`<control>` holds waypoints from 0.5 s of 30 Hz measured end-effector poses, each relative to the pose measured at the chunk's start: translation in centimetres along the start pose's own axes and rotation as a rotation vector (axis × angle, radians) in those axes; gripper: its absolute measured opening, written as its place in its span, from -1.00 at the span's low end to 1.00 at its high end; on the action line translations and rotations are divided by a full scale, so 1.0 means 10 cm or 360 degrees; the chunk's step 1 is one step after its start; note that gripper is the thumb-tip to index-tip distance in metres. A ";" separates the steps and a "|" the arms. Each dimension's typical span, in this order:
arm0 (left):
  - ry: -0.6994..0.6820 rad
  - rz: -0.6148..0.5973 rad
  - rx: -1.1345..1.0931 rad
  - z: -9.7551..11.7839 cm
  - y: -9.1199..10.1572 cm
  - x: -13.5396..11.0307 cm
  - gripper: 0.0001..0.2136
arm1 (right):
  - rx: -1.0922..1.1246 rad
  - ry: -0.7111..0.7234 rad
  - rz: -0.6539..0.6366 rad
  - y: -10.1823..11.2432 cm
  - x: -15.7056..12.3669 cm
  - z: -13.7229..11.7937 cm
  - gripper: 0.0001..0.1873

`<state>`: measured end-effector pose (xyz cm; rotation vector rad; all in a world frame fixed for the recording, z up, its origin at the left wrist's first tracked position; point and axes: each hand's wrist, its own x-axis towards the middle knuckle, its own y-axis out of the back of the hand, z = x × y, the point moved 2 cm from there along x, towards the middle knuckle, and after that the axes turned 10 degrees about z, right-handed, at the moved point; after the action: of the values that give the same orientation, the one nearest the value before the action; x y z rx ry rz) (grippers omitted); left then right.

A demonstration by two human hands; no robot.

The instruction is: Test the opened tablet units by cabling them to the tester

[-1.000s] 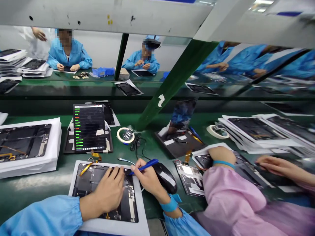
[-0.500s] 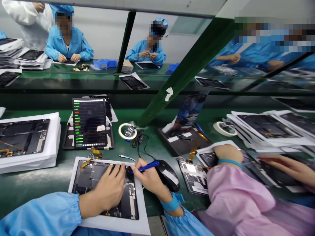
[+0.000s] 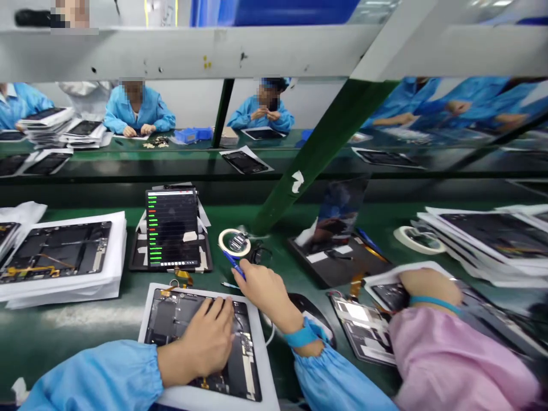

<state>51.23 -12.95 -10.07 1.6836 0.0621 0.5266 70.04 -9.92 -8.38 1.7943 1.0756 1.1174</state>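
Observation:
My left hand [image 3: 209, 337] lies flat, fingers spread, on the opened tablet chassis [image 3: 171, 317] that rests on a white foam sheet [image 3: 268, 377] in front of me. My right hand [image 3: 263, 288] is lifted off the chassis and closed round a blue pen-like tool [image 3: 233, 264], its tip pointing up-left toward a roll of white tape [image 3: 234, 242]. A black mouse [image 3: 312, 314] sits partly hidden under my right wrist. A lit tablet screen [image 3: 172, 228] with green and red bars stands just behind the chassis.
A stack of chassis on white sheets [image 3: 60, 257] lies at left, another stack [image 3: 492, 234] at right. A co-worker's pink sleeve [image 3: 449, 354] and hand [image 3: 423, 282] rest on a device at right. A green post [image 3: 317, 154] slants up from the bench. People in blue work behind.
My right hand has left the chassis and moved forward toward the tape roll, turning the blue tool to point up-left. My left hand stays on the chassis. The view has shifted.

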 end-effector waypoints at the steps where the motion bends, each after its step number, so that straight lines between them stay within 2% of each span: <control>1: -0.0009 0.0002 0.0011 0.00 0.02 -0.02 -0.52 | -0.0071 0.0035 0.0032 -0.01 0.01 -0.05 -0.86; 3: -0.0080 0.0050 0.0045 0.01 0.09 -0.06 -0.54 | -0.0182 0.0222 0.0143 -0.03 -0.03 -0.14 -0.82; 5: -0.0201 0.0155 0.0038 0.01 0.24 -0.12 -0.58 | -0.0181 0.0555 0.0232 -0.04 -0.14 -0.22 -0.78; 7: -0.0306 0.0318 -0.0038 -0.04 0.43 -0.18 -0.64 | -0.0051 0.0869 0.0206 -0.08 -0.27 -0.27 -0.79; 9: -0.0304 0.0552 -0.0155 -0.18 0.64 -0.24 -0.69 | 0.0069 0.1024 0.0126 -0.14 -0.37 -0.29 -0.81; 12: -0.0017 0.0954 -0.0213 -0.56 0.96 -0.34 -0.69 | 0.0184 0.1034 0.0032 -0.21 -0.42 -0.30 -0.78; 15: 0.0344 0.1228 -0.0040 -1.05 1.31 -0.43 -0.64 | 0.0332 0.0988 -0.0090 -0.21 -0.42 -0.28 -0.68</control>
<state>40.13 -7.25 1.97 1.5845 -0.4527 1.2755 65.77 -12.58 -10.55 1.5862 1.6399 1.6316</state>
